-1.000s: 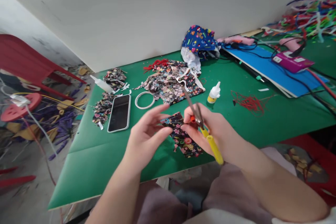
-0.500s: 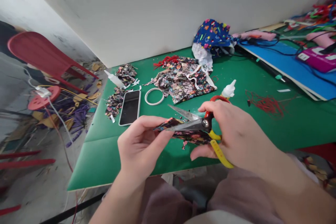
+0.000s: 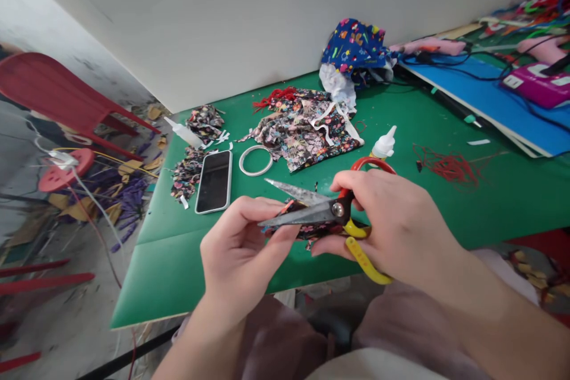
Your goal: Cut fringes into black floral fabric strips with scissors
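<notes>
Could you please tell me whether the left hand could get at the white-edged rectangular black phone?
Probably yes: the phone lies just beyond the left hand, uncovered, though that hand may need to release the dark floral fabric first.

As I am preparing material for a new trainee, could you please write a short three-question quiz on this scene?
1. Multiple choice: What does the right hand hold? A) a bottle; B) scissors; C) a blue folder.
2. True or false: The scissors' blades are fully shut.
3. Fill in the missing word: The phone lies beside a white ring on a ____ tabletop.

Key:
1. B.
2. False; the blades stand apart, one passing in front of the floral fabric in the left hand.
3. Green.
</notes>
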Available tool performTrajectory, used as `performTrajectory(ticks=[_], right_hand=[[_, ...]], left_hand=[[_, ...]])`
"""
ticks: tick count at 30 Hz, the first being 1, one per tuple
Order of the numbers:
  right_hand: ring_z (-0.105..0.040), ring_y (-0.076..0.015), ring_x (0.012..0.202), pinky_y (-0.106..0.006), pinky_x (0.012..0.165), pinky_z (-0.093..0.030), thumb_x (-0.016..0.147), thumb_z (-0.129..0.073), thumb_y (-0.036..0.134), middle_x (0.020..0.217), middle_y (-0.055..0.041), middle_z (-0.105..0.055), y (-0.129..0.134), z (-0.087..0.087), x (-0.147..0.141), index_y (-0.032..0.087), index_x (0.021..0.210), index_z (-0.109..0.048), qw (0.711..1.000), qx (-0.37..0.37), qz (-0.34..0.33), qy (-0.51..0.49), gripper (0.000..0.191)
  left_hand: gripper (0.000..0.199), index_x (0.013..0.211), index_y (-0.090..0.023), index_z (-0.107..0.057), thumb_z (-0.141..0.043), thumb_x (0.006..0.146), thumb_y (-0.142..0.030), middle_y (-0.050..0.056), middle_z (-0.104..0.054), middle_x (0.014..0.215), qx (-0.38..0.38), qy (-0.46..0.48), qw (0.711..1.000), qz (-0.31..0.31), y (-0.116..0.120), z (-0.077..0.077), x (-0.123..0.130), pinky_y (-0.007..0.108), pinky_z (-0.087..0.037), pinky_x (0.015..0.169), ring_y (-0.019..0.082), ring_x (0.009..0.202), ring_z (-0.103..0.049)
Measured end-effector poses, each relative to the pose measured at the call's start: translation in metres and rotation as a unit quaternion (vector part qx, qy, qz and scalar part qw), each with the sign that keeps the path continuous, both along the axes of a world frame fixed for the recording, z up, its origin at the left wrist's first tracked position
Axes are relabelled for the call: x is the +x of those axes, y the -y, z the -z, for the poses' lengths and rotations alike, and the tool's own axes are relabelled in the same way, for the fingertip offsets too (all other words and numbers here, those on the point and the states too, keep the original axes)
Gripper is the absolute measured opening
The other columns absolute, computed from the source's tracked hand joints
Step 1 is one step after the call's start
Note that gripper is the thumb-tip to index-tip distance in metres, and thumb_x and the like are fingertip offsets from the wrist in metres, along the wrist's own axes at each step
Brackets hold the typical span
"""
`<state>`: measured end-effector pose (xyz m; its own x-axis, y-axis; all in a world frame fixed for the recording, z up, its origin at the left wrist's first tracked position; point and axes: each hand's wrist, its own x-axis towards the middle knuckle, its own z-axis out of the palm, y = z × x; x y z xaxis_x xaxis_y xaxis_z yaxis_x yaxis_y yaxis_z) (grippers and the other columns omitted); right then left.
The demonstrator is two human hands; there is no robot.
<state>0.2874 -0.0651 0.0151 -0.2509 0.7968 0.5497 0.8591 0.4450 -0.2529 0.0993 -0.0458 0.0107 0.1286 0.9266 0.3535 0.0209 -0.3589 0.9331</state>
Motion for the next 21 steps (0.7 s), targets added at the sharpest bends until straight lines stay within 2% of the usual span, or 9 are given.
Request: performTrajectory(ticks=[8,14,21], right_hand=[[-0.056,-0.0157,0.060,-0.028,0.056,-0.039,0.078,-0.057,0.052,0.066,0.0003,-0.060,0.0027,0.0005,-0.0018,0.011,0.093,-0.059,1.000,0.016,0.011,0.001,0.044],[-0.058,-0.0179,0.062,-0.030,0.055,-0.038,0.078,-0.056,0.053,0.066,-0.0007,-0.062,0.0029,0.0001,-0.0010,0.012,0.093,-0.059,0.999,0.024,0.024,0.023,0.044],[-0.058,-0.0176,0.060,-0.030,0.052,-0.035,0.078,-0.055,0.056,0.065,-0.0011,-0.062,0.0035,0.0016,-0.0005,0.013,0.090,-0.059,0.999,0.021,0.031,0.030,0.046]], left_hand=[[0.019,0.081,-0.023,-0.064,-0.070,0.072,-0.007,-0.001,-0.066,0.075,0.004,-0.004,1.000,-0.003,0.0016,0.0038,0.0016,0.020,-0.055,0.056,0.014,0.073,-0.066],[0.022,0.083,-0.023,-0.065,-0.069,0.072,-0.004,-0.002,-0.067,0.076,0.011,-0.006,1.000,-0.001,0.0018,0.0036,0.0022,0.019,-0.055,0.060,0.013,0.073,-0.066],[0.019,0.081,-0.023,-0.064,-0.069,0.072,-0.007,-0.001,-0.067,0.075,-0.002,-0.009,1.000,-0.002,0.0015,0.0034,0.0023,0.021,-0.054,0.054,0.015,0.072,-0.067]])
